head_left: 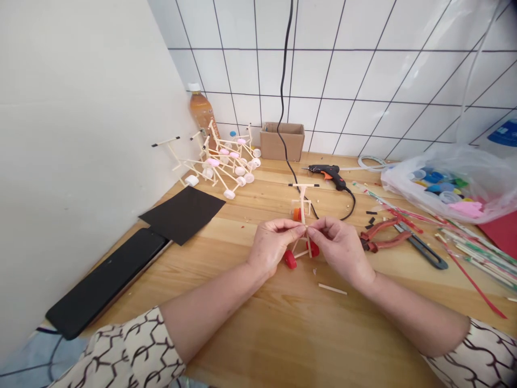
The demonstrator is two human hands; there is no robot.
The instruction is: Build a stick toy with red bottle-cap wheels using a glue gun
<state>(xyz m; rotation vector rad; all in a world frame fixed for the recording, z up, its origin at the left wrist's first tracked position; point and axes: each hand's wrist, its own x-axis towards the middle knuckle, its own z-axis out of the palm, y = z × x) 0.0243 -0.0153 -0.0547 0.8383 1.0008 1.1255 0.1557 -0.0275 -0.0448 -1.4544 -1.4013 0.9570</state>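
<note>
Tabletop [258,334]: pale grained wood
White-wheeled models [229,194]: clustered in back left corner
Cardboard box [281,146]: stands at back edge
Glue gun [328,172]: lies near back edge, right of box
Black sheet [183,214]: lies by left edge
Pliers [388,244] and utility knife [428,252]: lie close together toward right edge
Loose stick [332,289]: lies toward front edge
Red-wheeled model [302,207]: between back and front edges, contact with wood unclear

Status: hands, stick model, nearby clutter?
Left hand and right hand pinching at the stick model. Model upright, partly hidden by hands. Pliers close by right hand; loose stick lying in front.
</note>
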